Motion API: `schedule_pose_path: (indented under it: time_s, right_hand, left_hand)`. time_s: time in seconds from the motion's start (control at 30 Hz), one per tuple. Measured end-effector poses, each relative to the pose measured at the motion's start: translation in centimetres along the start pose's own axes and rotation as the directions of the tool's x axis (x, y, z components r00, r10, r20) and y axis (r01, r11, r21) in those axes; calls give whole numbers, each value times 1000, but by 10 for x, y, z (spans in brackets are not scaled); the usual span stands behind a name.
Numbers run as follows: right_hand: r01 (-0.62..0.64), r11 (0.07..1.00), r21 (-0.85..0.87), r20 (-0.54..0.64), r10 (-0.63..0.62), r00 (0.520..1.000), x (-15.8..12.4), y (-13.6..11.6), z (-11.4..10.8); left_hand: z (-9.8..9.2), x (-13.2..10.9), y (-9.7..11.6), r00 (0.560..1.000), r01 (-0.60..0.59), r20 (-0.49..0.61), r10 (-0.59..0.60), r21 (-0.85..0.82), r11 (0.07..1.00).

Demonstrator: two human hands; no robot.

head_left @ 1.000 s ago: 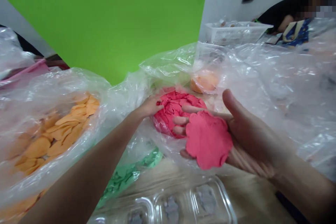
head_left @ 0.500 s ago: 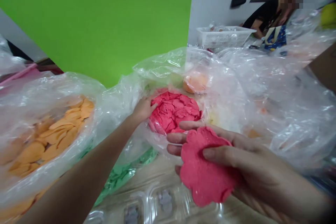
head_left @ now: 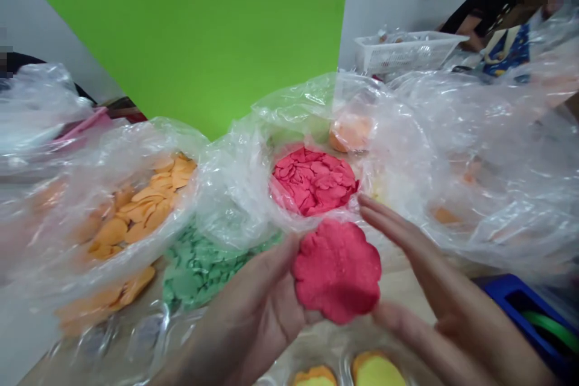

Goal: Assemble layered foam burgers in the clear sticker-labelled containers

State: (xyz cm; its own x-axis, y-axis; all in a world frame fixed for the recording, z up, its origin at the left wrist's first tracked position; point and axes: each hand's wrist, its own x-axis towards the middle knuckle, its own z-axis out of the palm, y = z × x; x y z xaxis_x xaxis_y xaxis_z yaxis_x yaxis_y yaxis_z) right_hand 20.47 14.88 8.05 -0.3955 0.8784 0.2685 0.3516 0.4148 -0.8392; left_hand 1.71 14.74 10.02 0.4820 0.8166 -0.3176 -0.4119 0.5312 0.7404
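A flat, scallop-edged red-pink flower-shaped piece is held up in the middle, gripped at its left edge by my left hand. To its right, my right hand has its fingers apart; the thumb comes close to the piece's lower right edge, and contact there is unclear. Behind them, an opened clear plastic bag surrounds a pile of similar red-pink pieces. Below, clear plastic trays hold some items, including yellow and orange pieces at the bottom edge.
Left of centre lie bags of orange pieces and green pieces. More plastic bags cover the right. A blue tape dispenser sits by my right wrist. Behind are a white basket, a green panel and another person.
My left hand has come back from the red-pink pile and now grips the flower-shaped piece. My right hand, which held it, has let go and moved right. The view has shifted left.
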Motion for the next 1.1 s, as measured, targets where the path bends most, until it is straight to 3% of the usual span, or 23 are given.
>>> schedule_pose_path:
  time_s: [0.1,0.2,0.3,0.37,0.47,0.57,0.63,0.8,0.9,0.97,1.03,1.1]
  right_hand:
    - [-260,937,232,19,263,965,-11,-5,-6]
    - [-322,879,352,87,312,946,-15,-12,-8]
    - [-384,854,351,1,409,912,-24,-9,-5]
    - [-453,824,340,-27,490,872,-37,1,-2]
    - [-581,752,310,51,597,800,-69,22,5]
    - [-681,694,234,132,672,729,-99,36,14]
    - [-702,688,184,141,688,711,-111,39,19]
    - [-660,750,-44,102,661,744,-117,36,25]
    - [-600,770,-218,80,627,775,-114,39,16]
    - [-550,787,-281,13,576,817,-105,42,3]
    - [-455,827,-331,-103,448,888,-84,42,-13]
    - [-317,853,-414,-194,258,946,-50,41,-26]
  left_hand:
    - [1,-13,2,1000,5,-29,-2,107,994]
    - [1,-21,-1,996,-16,-78,40,289,957]
    - [-5,-17,-12,989,-20,-108,101,579,815]
    - [-9,-10,-28,990,44,-129,61,682,730]
    - [-10,-5,-61,992,112,-125,-30,724,681]
    - [-7,-6,-91,996,90,-69,-59,812,576]
    - [-7,-8,-105,997,67,-45,-55,868,492]
    - [-9,-11,-113,997,6,11,-70,969,247]
    - [-11,-7,-98,999,-33,35,-25,995,93]
    - [-16,1,-79,989,-105,102,109,994,13]
    - [-24,15,-54,931,-176,197,307,980,-95]
    - [-32,34,-30,837,-191,285,467,952,-239]
